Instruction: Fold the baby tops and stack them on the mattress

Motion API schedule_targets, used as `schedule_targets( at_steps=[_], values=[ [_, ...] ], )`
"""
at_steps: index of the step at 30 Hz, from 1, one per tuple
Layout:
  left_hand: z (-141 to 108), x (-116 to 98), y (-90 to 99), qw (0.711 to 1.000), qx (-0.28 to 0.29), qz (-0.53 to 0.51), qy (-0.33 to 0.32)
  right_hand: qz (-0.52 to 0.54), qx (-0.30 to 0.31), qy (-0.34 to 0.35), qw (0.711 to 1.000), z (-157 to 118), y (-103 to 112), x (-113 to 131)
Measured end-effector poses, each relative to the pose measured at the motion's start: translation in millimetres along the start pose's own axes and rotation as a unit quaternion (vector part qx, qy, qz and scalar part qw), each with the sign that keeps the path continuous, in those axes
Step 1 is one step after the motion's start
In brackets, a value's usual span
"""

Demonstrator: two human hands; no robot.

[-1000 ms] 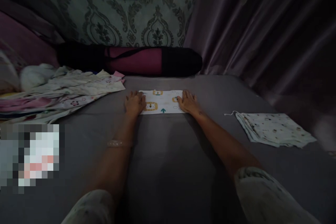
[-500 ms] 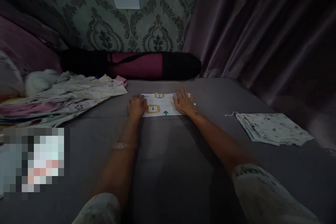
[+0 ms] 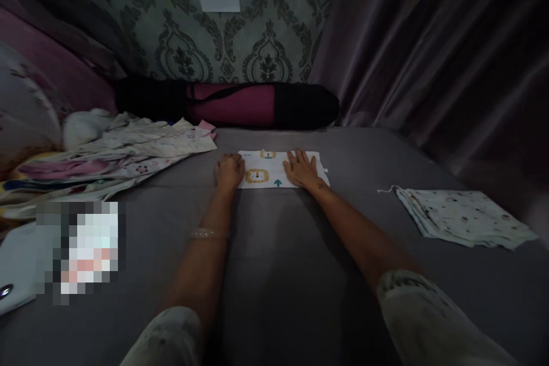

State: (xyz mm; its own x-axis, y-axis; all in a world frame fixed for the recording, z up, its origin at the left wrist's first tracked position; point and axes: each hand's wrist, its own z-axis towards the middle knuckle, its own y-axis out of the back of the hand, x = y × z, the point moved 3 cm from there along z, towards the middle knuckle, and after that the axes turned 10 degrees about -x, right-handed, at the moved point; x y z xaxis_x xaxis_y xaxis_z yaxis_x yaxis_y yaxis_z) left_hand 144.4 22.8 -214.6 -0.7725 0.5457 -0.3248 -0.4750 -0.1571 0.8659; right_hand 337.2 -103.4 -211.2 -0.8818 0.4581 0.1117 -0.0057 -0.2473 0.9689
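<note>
Before a long bag, the right hand lies splayed on white cloth, grip released, the left hand's grip unclear.

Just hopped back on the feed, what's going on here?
A person has both hands at a small white cloth with yellow animal faces, lying flat on a grey sheet. The left hand is at its left end, fingers partly hidden; the right hand lies spread on it near the right end. Off to the right is a folded pale patterned cloth, and to the left a pile of clothes.
</note>
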Motion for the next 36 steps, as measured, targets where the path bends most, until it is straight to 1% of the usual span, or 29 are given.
schedule_targets(
  at_steps=[2, 5, 7, 9, 11, 14, 17, 20, 22, 25, 29, 33, 36],
  values=[
    [0.7, 0.9, -0.1, 1.000, -0.011, -0.015, 0.011, 0.001, -0.002, 0.002, 1.000, 2.0, 3.0, 9.7],
    [1.2, 1.4, -0.4, 0.998, -0.025, -0.041, 0.026, 0.022, -0.014, 0.032, 0.999, 4.3, 4.3, 33.0],
    [1.8, 2.8, -1.7, 0.997, -0.032, -0.055, 0.035, 0.038, -0.008, 0.051, 0.998, 4.4, 0.2, 47.5],
    [3.0, 5.3, -4.1, 0.997, -0.030, -0.060, 0.042, 0.044, -0.002, 0.058, 0.997, 3.8, -6.5, 56.7],
    [4.4, 8.5, -6.9, 0.997, -0.023, -0.058, 0.047, 0.045, -0.003, 0.059, 0.997, 3.0, -13.0, 60.1],
    [5.9, 12.1, -9.3, 0.997, -0.020, -0.059, 0.049, 0.046, -0.008, 0.059, 0.997, 2.3, -17.9, 59.0],
    [5.9, 12.8, -8.8, 0.996, -0.027, -0.068, 0.044, 0.045, -0.004, 0.059, 0.997, 2.8, -16.5, 57.1],
    [5.1, 11.6, -6.0, 0.996, -0.033, -0.068, 0.049, 0.040, 0.014, 0.054, 0.998, 4.5, -12.1, 58.9],
    [4.4, 9.9, -2.9, 0.996, -0.035, -0.063, 0.056, 0.038, 0.018, 0.052, 0.998, 6.4, -8.5, 63.8],
    [3.4, 6.6, 3.1, 0.996, -0.037, -0.058, 0.062, 0.047, -0.003, 0.071, 0.996, 9.5, -5.0, 77.4],
    [2.5, 4.6, 9.4, 0.994, -0.039, -0.064, 0.076, 0.057, -0.006, 0.079, 0.995, 11.6, -13.1, 93.8],
    [3.7, 9.8, 8.1, 0.990, -0.038, -0.072, 0.112, 0.056, -0.017, 0.080, 0.995, 11.2, -23.1, 97.7],
    [5.6, 15.5, 4.1, 0.988, -0.040, -0.076, 0.132, 0.058, -0.013, 0.081, 0.995, 11.2, -22.8, 96.2]
  ],
)
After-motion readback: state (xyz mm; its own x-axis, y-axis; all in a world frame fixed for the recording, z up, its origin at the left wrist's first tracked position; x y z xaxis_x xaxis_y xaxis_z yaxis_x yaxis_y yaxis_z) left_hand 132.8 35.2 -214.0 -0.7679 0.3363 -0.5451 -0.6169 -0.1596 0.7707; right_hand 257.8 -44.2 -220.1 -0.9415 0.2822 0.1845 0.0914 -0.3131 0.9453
